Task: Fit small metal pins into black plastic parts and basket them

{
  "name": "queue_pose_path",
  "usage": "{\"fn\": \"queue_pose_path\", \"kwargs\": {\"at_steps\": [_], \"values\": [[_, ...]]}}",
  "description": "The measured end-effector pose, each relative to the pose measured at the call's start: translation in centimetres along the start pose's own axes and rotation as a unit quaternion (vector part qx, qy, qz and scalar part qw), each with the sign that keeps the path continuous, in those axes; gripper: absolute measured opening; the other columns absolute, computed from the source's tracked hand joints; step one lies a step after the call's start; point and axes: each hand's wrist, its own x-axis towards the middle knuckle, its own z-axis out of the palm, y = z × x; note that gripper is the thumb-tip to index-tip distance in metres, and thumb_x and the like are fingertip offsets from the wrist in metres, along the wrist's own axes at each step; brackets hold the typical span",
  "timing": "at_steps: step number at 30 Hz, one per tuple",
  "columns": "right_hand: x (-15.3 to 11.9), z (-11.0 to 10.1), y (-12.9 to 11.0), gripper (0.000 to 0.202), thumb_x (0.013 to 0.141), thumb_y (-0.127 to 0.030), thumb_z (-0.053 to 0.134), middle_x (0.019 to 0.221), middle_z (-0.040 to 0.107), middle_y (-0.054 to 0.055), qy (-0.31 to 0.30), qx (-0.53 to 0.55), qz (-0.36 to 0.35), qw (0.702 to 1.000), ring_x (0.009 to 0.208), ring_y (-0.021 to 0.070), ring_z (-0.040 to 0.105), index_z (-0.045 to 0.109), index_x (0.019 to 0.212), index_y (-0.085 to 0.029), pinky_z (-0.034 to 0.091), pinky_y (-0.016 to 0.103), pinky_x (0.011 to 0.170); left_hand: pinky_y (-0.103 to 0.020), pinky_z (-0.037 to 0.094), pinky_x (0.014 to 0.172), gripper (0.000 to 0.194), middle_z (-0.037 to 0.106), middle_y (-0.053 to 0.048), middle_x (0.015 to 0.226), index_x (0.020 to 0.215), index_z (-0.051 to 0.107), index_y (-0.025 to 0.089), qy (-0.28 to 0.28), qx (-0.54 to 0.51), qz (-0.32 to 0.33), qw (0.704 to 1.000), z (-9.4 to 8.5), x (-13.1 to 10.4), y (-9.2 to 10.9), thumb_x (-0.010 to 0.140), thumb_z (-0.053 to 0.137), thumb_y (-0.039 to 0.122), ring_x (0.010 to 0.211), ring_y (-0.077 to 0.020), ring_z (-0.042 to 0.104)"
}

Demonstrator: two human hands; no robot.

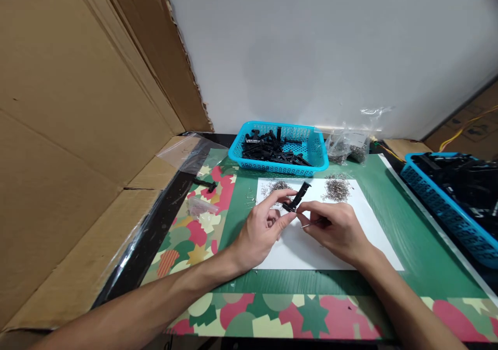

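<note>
Head cam looks down at a tabletop (404, 236) covered with a green mat, with a white paper sheet (311, 249) laid on it. Left hand (259, 233) has its fingers closed on a small black plastic clip (298, 198), holding it just above the far half of the sheet, tilted with one end pointing up and to the right. Right hand (334, 228) is touching the clip's lower end, and its fingers pinch a thin bit of wire, looks like a metal spring (309, 225), hard to be sure since it's tiny. My guess is this is the fitting step, wire going into the clip, so the next move needs a steady clip and careful lining up of that wire end.

Two heaps of shiny little springs (337, 189) sit at the far edge of the sheet, tangled and glittery. Behind them a bright blue perforated basket (315, 153) holds a jumble of matte black clips, and a clear crinkly bag (348, 145) lies to its right. Another blue basket (443, 205) sits far right. Corrugated cardboard (78, 106) walls off the left
</note>
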Motion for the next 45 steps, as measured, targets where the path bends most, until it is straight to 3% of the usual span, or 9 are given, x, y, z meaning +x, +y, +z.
{"fn": "queue_pose_path", "kwargs": {"at_steps": [3, 21, 24, 27, 31, 35, 39, 45], "values": [[0.01, 0.00, -0.02, 0.015, 0.094, -0.011, 0.061, 0.061, 0.062, -0.005, 0.002, -0.007, -0.002, 1.000, 0.048, 0.0082, 0.050, 0.073, 0.097, -0.020, 0.035, 0.022, 0.051, -0.023, 0.036, 0.050, 0.045, 0.050, 0.008, 0.061, 0.144, 0.059, 0.024, -0.008, 0.003, -0.001, 1.000, -0.02, -0.06, -0.02, 0.103, 0.065, 0.042, 0.052, -0.0105, 0.047], [0.18, -0.06, -0.36, 0.016, 0.096, -0.014, 0.062, 0.063, 0.069, -0.003, 0.017, -0.025, -0.024, 0.999, 0.046, 0.0091, 0.052, 0.077, 0.102, -0.019, 0.036, 0.023, 0.050, -0.023, 0.039, 0.050, 0.044, 0.051, 0.007, 0.064, 0.142, 0.061, 0.022, -0.008, 0.000, -0.004, 1.000, -0.06, -0.03, 0.34, 0.102, 0.065, 0.040, 0.052, -0.0104, 0.047], [0.24, -0.11, -0.49, 0.015, 0.097, -0.015, 0.062, 0.063, 0.069, -0.002, 0.019, -0.015, -0.021, 0.999, 0.046, 0.0090, 0.052, 0.077, 0.099, -0.018, 0.036, 0.023, 0.049, -0.022, 0.039, 0.050, 0.043, 0.060, 0.004, 0.076, 0.142, 0.060, 0.023, -0.002, -0.002, 0.003, 1.000, -0.04, -0.06, 0.32, 0.102, 0.066, 0.039, 0.053, -0.0087, 0.048], [0.22, -0.12, -0.52, 0.015, 0.095, -0.014, 0.062, 0.061, 0.068, -0.003, 0.014, -0.006, -0.011, 1.000, 0.045, 0.0089, 0.052, 0.077, 0.098, -0.018, 0.035, 0.023, 0.049, -0.021, 0.040, 0.050, 0.041, 0.069, -0.002, 0.102, 0.140, 0.061, 0.025, 0.004, 0.002, 0.011, 1.000, -0.01, -0.08, 0.28, 0.101, 0.067, 0.036, 0.055, -0.0063, 0.049], [0.17, -0.16, -0.47, 0.015, 0.096, -0.017, 0.063, 0.059, 0.066, -0.003, 0.005, -0.006, 0.007, 1.000, 0.046, 0.0097, 0.052, 0.077, 0.099, -0.020, 0.037, 0.023, 0.050, -0.021, 0.043, 0.052, 0.041, 0.068, -0.005, 0.123, 0.139, 0.062, 0.026, 0.017, 0.011, 0.018, 1.000, 0.04, -0.08, 0.27, 0.100, 0.068, 0.034, 0.059, -0.0057, 0.052], [0.23, -0.33, -0.39, 0.016, 0.097, -0.017, 0.063, 0.065, 0.072, -0.001, -0.002, 0.011, 0.014, 1.000, 0.048, 0.0107, 0.056, 0.079, 0.099, -0.020, 0.041, 0.023, 0.052, -0.021, 0.039, 0.049, 0.043, 0.070, -0.003, 0.097, 0.139, 0.064, 0.021, 0.020, 0.012, 0.006, 1.000, 0.07, -0.04, 0.36, 0.099, 0.069, 0.036, 0.055, -0.0068, 0.049], [0.37, -0.59, -0.32, 0.017, 0.096, -0.014, 0.064, 0.075, 0.079, 0.002, -0.002, 0.039, 0.006, 0.999, 0.054, 0.0123, 0.062, 0.079, 0.097, -0.020, 0.044, 0.023, 0.054, -0.022, 0.034, 0.046, 0.046, 0.059, 0.004, 0.070, 0.140, 0.065, 0.019, 0.018, 0.006, -0.008, 1.000, 0.01, -0.04, 0.37, 0.098, 0.070, 0.039, 0.049, -0.0075, 0.044], [0.49, -0.77, -0.22, 0.017, 0.094, -0.014, 0.065, 0.073, 0.077, 0.001, -0.006, 0.060, 0.020, 0.998, 0.053, 0.0124, 0.058, 0.080, 0.096, -0.020, 0.042, 0.024, 0.054, -0.022, 0.029, 0.044, 0.053, 0.047, 0.009, 0.054, 0.142, 0.064, 0.014, 0.005, -0.009, -0.021, 1.000, -0.01, -0.04, 0.36, 0.098, 0.071, 0.042, 0.043, -0.0083, 0.040]]}}
